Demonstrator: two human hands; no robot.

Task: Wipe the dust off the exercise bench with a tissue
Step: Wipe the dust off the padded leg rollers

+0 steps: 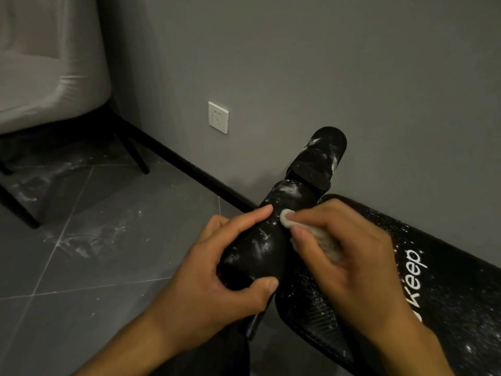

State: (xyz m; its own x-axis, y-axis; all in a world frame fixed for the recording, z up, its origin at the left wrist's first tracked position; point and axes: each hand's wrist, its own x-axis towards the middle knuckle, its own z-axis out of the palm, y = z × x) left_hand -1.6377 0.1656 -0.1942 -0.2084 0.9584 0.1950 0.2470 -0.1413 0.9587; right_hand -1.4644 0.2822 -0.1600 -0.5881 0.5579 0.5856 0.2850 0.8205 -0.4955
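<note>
Dust [288, 189] streaks the roller [267, 256] at frame centre; our left hand [217, 294] curls round it, our right hand [349, 256] pinches the tissue [286, 220] against it. The bench [439, 308], lower right, is speckled too: loosened dust may drop there, or the tissue may shred.

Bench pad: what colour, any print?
Black bench pad, white "Keep" lettering, speckled with white dust. Shows best in the head view.

White lettering reading "Keep" runs along the black, dust-speckled padded top of the exercise bench [447, 291]
</note>
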